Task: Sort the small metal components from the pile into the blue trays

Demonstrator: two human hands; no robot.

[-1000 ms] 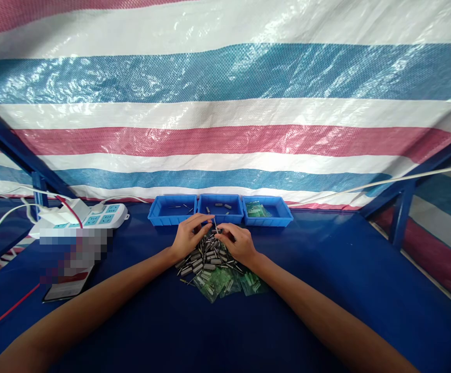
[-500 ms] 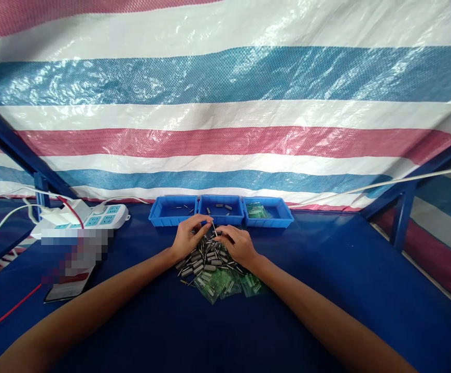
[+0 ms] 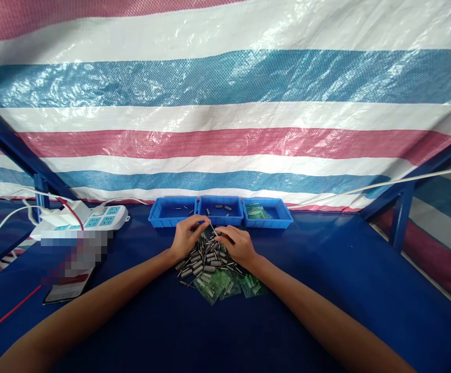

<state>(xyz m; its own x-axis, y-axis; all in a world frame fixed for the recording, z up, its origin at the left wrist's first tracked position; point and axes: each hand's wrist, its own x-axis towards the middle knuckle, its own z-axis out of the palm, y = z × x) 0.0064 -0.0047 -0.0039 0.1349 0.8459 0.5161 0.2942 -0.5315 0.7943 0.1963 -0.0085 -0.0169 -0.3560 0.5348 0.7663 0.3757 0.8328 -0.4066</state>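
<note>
Between my two hands is a thin metal rod point(image 3: 213, 228), held slantwise above the pile. My left hand point(image 3: 185, 237) pinches its upper end between thumb and fingertips. The lower end is in the closed fingers of my right hand point(image 3: 238, 243). Under both hands lies a heap of loose metal parts point(image 3: 198, 262), thin shafts and short grey cylinders mixed together. Green-tinted clear packets point(image 3: 210, 286) with small parts inside lie along the heap's near edge. Part of the heap is hidden behind my fingers.
Three blue bins stand in a row behind the heap: the left bin point(image 3: 163, 223) has thin rods, the middle bin point(image 3: 225, 219) grey cylinders, the right bin point(image 3: 276, 223) green packets. A power strip point(image 3: 111, 216) with cables and a phone point(image 3: 68, 287) lie at left.
The rod between my hands has tilted further, its upper end leaning more to the left. Both hands stay in nearly the same place.
</note>
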